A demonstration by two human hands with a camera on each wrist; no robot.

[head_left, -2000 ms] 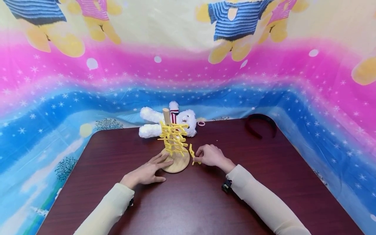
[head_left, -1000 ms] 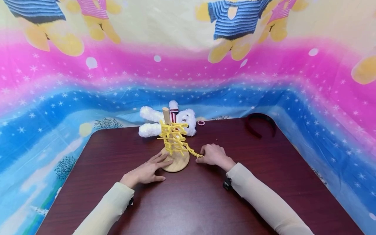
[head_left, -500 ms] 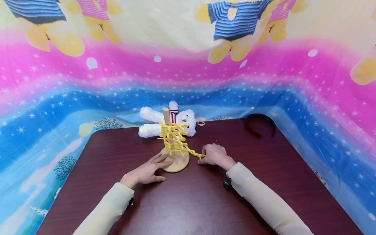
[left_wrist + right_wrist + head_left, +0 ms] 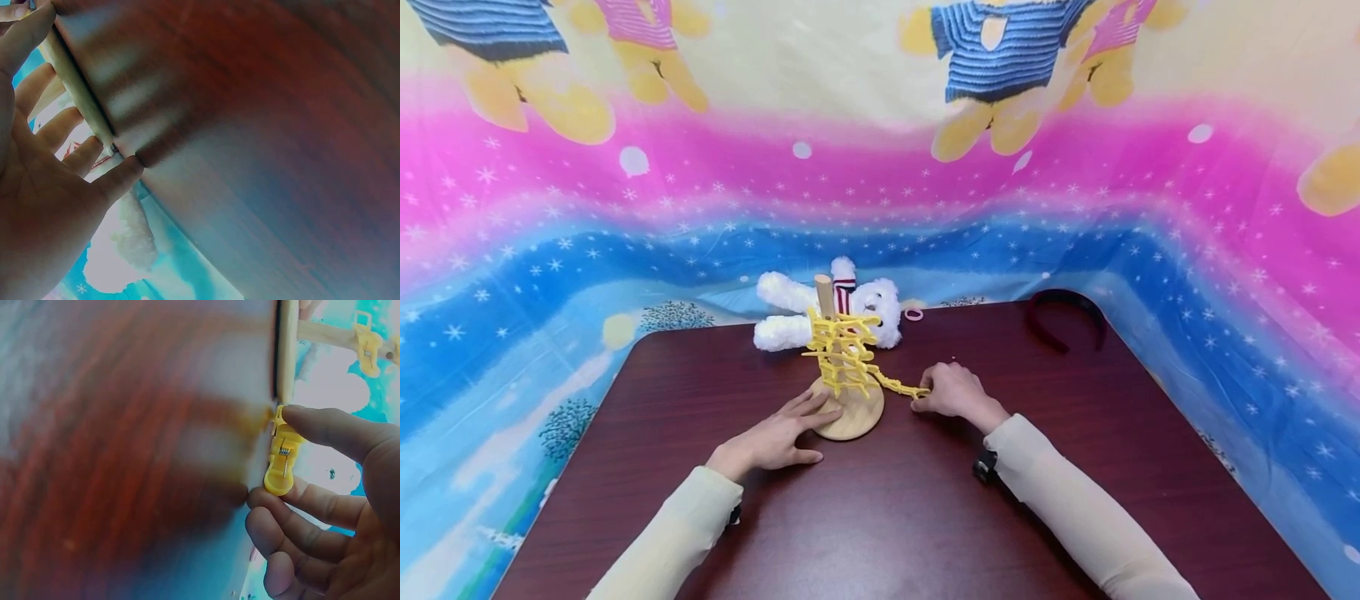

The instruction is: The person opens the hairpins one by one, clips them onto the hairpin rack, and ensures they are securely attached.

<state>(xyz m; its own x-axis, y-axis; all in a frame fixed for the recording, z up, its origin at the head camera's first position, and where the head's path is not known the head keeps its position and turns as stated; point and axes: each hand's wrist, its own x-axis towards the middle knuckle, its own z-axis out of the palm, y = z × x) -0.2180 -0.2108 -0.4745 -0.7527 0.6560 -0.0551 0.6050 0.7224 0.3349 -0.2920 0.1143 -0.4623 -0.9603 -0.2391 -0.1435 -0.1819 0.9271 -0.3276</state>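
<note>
My left hand (image 4: pixel 775 437), its fingers straight, rests on the round wooden base (image 4: pixel 857 423) of a stand. Several yellow clothespins (image 4: pixel 844 358) surround the stand's upright post (image 4: pixel 825 296). From near the base, a row of yellow clothespins (image 4: pixel 891 385) runs to my right hand (image 4: pixel 955 392). In the right wrist view, thumb and fingers pinch a yellow clothespin (image 4: pixel 281 464) with a metal spring, close to the table surface. Whether the row links to the clothespins on the stand cannot be made out. In the left wrist view, my fingertips reach the edge of the base (image 4: pixel 81 94).
A white plush toy (image 4: pixel 880 312) in a striped top lies behind the stand. Beside it is a small pink ring (image 4: pixel 913 315). At the back right of the dark wooden table (image 4: pixel 880 517) lies a dark headband (image 4: pixel 1066 321). A printed cloth (image 4: pixel 880 183) hangs around the table.
My right hand has moved a little to the right with the clothespin. The yellow row, earlier bunched upright beside the base, now stretches out between stand and hand. My left hand stays put.
</note>
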